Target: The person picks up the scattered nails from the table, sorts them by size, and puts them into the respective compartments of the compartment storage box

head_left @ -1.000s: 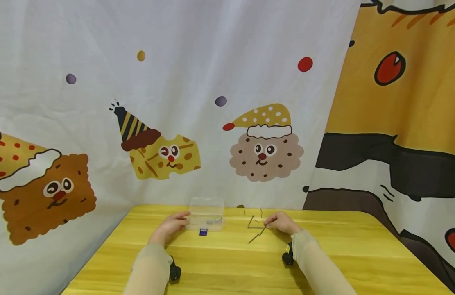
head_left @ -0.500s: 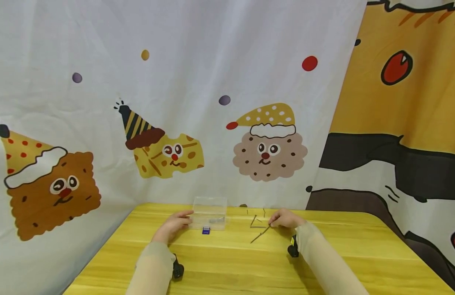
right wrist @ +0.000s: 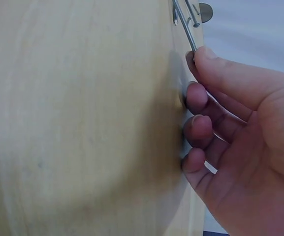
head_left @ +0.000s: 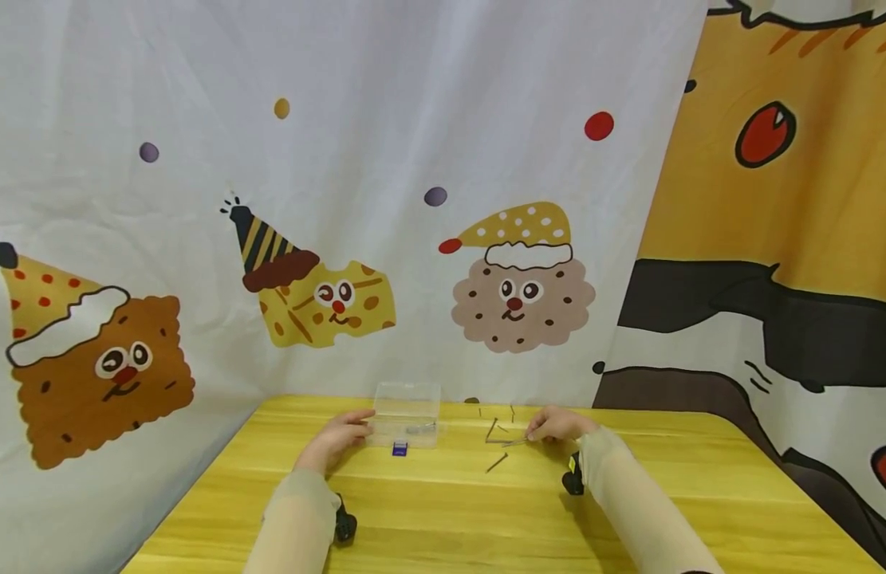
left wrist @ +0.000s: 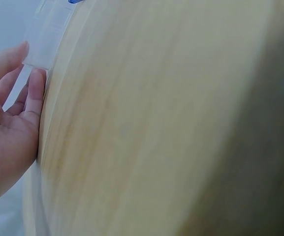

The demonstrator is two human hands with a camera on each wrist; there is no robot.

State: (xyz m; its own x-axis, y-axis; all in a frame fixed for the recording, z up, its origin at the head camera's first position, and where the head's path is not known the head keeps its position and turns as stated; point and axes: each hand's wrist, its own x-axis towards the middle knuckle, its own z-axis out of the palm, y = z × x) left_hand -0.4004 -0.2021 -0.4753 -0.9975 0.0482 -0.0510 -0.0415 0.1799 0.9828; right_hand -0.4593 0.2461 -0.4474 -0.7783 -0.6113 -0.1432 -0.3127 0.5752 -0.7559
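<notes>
One long metal nail (right wrist: 185,27) is pinched at its end between the right hand's (head_left: 557,424) thumb and forefinger, its free end pointing towards nine o'clock, close to other loose nails (head_left: 496,462). So small a hold on a smooth, round shank could let it swivel or slip, and a swinging tip might scatter its neighbours. The left hand (head_left: 340,438) touches the clear box (head_left: 382,437) at its nine o'clock end; whether it grips, I cannot tell. The oblong box looks thin and light, so a knock could slide it or drop the raised lid (head_left: 407,399). A blue tab (head_left: 399,449) sits at its six o'clock side. The nails lie towards three o'clock from it, on the yellow, wood-grained table (head_left: 443,518).
</notes>
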